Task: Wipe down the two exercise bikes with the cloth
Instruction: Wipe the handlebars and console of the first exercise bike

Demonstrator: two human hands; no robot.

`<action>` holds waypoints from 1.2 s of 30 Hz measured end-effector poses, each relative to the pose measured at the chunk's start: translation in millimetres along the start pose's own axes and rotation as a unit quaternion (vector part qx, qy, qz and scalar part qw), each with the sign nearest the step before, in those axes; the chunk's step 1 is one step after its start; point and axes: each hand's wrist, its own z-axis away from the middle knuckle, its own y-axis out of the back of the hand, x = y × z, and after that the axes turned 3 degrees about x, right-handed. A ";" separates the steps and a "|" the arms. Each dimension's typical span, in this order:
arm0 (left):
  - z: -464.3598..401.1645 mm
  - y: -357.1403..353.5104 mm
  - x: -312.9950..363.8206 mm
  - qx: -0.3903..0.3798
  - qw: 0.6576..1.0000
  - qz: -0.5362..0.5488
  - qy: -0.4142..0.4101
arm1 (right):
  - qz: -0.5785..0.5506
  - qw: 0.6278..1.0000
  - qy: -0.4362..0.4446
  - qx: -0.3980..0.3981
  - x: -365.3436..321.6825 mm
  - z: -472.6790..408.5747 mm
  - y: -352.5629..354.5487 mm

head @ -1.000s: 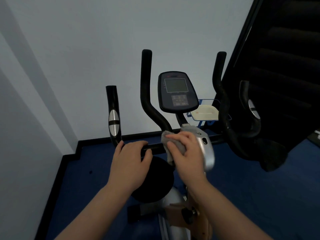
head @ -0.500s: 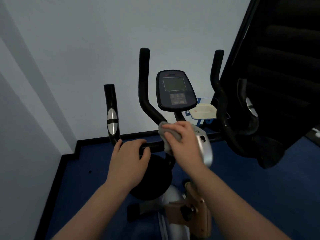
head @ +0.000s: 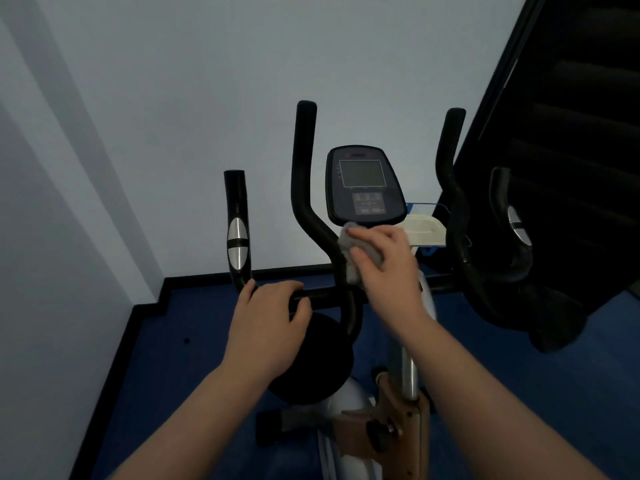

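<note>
Cloth climbs from the silver stem housing to just under the console.

Your right hand (head: 384,268) holds the grey cloth (head: 349,249) bunched under curled fingers and has carried it up the stem since a second ago; it now presses where the console (head: 365,185) meets its neck, so the stem looks done and the display comes next. The cloth is soft and crumpled, the console a smooth dark oval with a flat screen. Your left hand (head: 268,320) stays wrapped over the black horizontal handlebar (head: 325,296), steadying the exercise bike (head: 408,368); its upright grips look matte and foam-like.
</note>
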 end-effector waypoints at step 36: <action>54.8 -13.0 -0.4 0.110 0.973 0.075 0.189 | 0.154 0.854 0.267 -0.419 -11.0 -41.4 -20.2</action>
